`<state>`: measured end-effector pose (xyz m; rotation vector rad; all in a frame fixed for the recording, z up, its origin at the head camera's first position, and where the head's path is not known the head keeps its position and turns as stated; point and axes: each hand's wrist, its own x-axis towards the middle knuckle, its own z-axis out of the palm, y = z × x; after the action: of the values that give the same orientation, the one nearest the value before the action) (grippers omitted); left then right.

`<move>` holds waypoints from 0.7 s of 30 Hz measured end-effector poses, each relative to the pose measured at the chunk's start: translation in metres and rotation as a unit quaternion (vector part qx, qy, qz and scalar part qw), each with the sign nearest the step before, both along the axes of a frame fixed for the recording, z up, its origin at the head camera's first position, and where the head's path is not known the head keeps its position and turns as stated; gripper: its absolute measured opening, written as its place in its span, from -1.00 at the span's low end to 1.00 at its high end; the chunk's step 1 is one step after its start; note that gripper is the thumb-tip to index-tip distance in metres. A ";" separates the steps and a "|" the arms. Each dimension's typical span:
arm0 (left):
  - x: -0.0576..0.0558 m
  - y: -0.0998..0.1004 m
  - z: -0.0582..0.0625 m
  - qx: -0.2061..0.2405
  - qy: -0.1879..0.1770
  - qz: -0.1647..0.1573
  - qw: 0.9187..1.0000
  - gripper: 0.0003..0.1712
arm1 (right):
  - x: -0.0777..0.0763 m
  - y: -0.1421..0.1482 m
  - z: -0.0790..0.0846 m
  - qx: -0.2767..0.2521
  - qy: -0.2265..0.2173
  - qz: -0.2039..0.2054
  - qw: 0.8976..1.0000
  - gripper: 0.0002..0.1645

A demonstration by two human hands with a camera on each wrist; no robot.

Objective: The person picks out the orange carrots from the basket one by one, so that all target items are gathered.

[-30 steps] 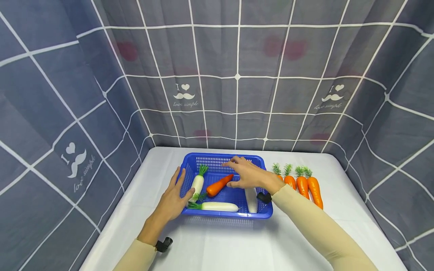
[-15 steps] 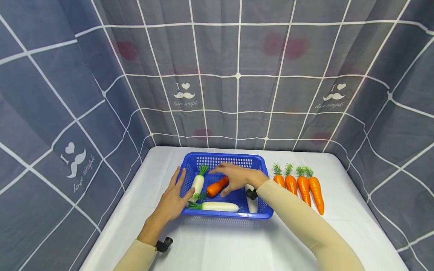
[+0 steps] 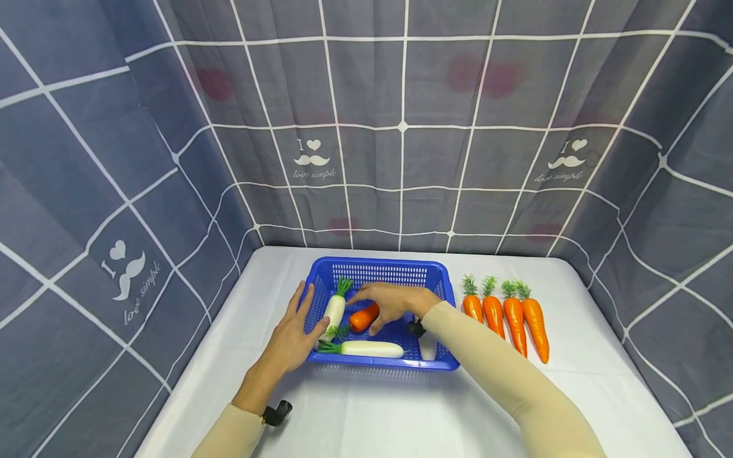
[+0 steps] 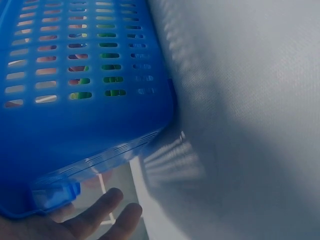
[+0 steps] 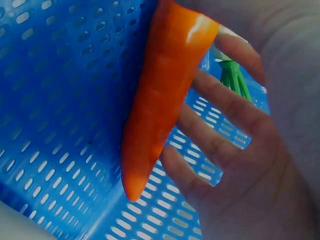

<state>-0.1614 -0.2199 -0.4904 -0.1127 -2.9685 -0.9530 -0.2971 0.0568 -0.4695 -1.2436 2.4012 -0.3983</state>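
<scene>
A blue plastic basket [image 3: 372,364] with slotted walls stands on the white table. In it, an orange carrot [image 3: 362,319] lies at a slant, its feathery top toward the left. My right hand [image 3: 395,300] arches over this carrot, fingers on its far side and thumb on the near side; in the right wrist view the fingertips reach the carrot's edge. My left hand [image 3: 291,336] lies at the basket's left rim, fingers straight outside and thumb over the rim. White radishes lie at the left [image 3: 335,310], along the front [image 3: 372,348] and at the right [image 3: 427,348], partly hidden.
Several orange carrots [image 3: 515,321] with green tops lie in a row on the table [image 3: 401,413], right of the basket. A grey checked cloth [image 3: 366,159] surrounds the table at the back and both sides.
My right hand has moved left and down inside the basket, from the carrot's tip end to over its body. The left hand, the basket and the vegetables look unmoved.
</scene>
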 end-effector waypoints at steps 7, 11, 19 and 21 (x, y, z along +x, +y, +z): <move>0.001 0.001 0.000 0.001 0.006 0.002 1.000 0.09 | -0.001 -0.004 0.002 -0.030 -0.024 0.035 0.999 -0.47; 0.003 0.002 -0.001 0.002 0.009 0.005 1.000 0.09 | -0.002 -0.004 0.001 -0.039 -0.032 0.040 0.998 -0.55; 0.003 0.001 0.000 0.001 0.008 0.004 1.000 0.09 | -0.001 -0.003 0.004 -0.044 -0.017 0.034 0.998 -0.57; 0.003 0.002 0.001 0.001 0.010 0.004 1.000 0.08 | 0.000 -0.002 0.006 -0.048 -0.013 0.033 0.998 -0.57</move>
<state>-0.1585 -0.2183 -0.4898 -0.1101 -2.9474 -0.9472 -0.2974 0.0548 -0.4632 -1.3453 2.3366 -0.5118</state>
